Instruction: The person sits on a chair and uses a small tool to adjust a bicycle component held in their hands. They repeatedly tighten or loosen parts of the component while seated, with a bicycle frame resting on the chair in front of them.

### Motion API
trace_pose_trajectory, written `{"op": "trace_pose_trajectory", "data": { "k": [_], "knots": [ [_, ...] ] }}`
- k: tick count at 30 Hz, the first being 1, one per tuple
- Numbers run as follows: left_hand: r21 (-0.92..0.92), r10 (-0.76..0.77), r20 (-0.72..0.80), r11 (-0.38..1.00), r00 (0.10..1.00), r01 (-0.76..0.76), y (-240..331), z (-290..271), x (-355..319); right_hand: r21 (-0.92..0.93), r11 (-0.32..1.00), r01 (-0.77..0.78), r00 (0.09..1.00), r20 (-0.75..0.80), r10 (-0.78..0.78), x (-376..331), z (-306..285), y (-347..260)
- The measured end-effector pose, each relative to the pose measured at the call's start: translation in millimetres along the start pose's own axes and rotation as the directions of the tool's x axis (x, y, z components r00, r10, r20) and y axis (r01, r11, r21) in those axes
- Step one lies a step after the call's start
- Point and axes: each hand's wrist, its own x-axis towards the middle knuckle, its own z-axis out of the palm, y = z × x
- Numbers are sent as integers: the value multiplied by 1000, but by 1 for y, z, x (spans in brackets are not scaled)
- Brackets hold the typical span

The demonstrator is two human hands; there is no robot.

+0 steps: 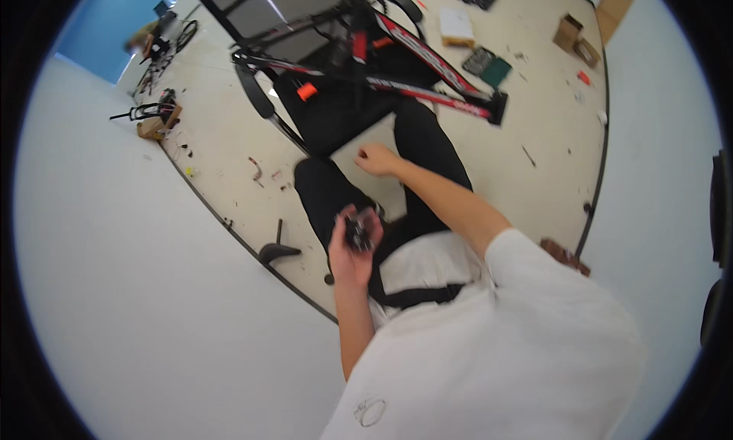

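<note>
Left hand [353,245] grips small black part [359,232]; right hand [377,160] loosely curled, empty, well apart.

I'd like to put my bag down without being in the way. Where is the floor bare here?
Bare floor lies right of the person's outstretched leg, below the red and black bike frame. Another bare strip runs left of the bent knee. It is crowded near the cardboard boxes and tool case.

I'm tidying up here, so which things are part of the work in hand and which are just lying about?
In hand:
small black metal part held in left hand
right hand on knee
red and black bicycle frame

Lying about:
white box
brown cardboard box
black bicycle saddle
</note>
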Motion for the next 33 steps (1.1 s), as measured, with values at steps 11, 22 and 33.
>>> {"op": "trace_pose_trajectory", "data": {
  "k": [11, 22, 33],
  "knots": [
    [-178, -134, -99, 977, 986, 115, 13, -55, 12, -45, 998, 45, 990, -129, -50, 101, -30, -4],
    [208, -109, -278, 963, 954, 171, 66, -25, 118, -245, 964, 102, 987, -98, -129, 148, -19, 1],
    [709, 207, -268, 704, 941, 47, 115, 22, 357, -309, 943, 123, 988, -55, -147, 147, -23, 3]
  ]
}}
